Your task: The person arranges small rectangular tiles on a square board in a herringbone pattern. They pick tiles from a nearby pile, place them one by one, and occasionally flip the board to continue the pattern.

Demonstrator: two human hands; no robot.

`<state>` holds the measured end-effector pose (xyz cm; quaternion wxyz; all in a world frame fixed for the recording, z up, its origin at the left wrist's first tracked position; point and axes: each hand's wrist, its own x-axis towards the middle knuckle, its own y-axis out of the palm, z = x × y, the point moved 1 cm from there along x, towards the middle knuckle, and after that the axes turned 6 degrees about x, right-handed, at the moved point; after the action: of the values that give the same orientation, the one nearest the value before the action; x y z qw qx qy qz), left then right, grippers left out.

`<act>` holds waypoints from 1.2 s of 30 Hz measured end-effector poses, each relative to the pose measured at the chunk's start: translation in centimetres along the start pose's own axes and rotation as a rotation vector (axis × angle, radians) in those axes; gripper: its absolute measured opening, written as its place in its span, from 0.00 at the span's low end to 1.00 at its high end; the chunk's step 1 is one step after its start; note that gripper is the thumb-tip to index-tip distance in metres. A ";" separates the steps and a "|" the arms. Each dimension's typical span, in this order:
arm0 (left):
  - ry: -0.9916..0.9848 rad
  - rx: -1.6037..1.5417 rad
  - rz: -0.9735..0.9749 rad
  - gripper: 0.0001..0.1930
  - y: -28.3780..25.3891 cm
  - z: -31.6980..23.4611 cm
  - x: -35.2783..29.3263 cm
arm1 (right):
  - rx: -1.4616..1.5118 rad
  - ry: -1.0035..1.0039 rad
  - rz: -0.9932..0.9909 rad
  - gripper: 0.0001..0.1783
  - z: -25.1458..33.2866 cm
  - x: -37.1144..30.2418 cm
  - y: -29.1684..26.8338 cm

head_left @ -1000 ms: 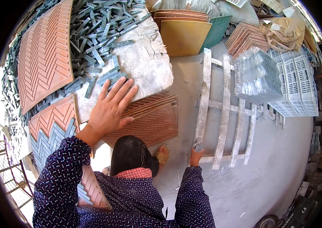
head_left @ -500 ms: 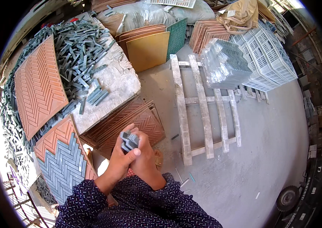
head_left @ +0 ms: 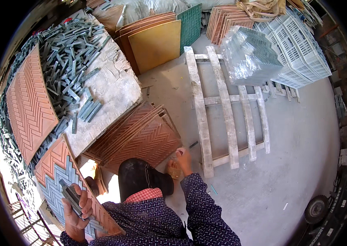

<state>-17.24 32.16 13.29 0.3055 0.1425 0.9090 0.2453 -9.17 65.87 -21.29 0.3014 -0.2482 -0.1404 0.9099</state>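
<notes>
My left hand [head_left: 75, 221] is closed around a small bundle of grey tile strips [head_left: 71, 197]. It is held over a terracotta-coloured herringbone tray [head_left: 52, 162], whose lower part is filled with grey strips [head_left: 63, 180]. The tray's upper part shows bare grooves. Off to the right, my right hand [head_left: 184, 160] has its fingers curled together beside the corner of several stacked herringbone trays [head_left: 149, 141]. Whatever it may hold is too small to make out.
A pile of loose strips [head_left: 69, 57] covers the table [head_left: 116, 78] around another herringbone tray [head_left: 32, 106]. A wooden pallet [head_left: 200, 106] lies on the floor, bearing a plastic-wrapped stack [head_left: 249, 57]. White crates [head_left: 300, 49] stand behind; a wheeled black machine [head_left: 333, 205] is at right.
My hands were together around the tile strips and have now parted. The left carried the bundle down and left over the tray; the right moved out to the right.
</notes>
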 end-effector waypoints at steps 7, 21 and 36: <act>0.091 -0.090 -0.300 0.22 -5.1 -2.4 -3.6 | -0.601 0.298 0.205 0.41 -10.0 5.3 -1.3; 0.036 -0.101 -0.291 0.19 -6.7 -1.8 -6.0 | 0.711 0.323 -0.446 0.16 -11.9 2.3 0.4; 0.086 -0.100 -0.090 0.22 -9.3 0.5 -10.3 | 0.803 -0.033 0.205 0.11 18.4 -14.2 -3.2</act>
<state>-9.99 20.35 12.94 0.2835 0.0755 0.9134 0.2822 -7.59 57.66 0.61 0.2796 -0.1088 0.2462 0.9216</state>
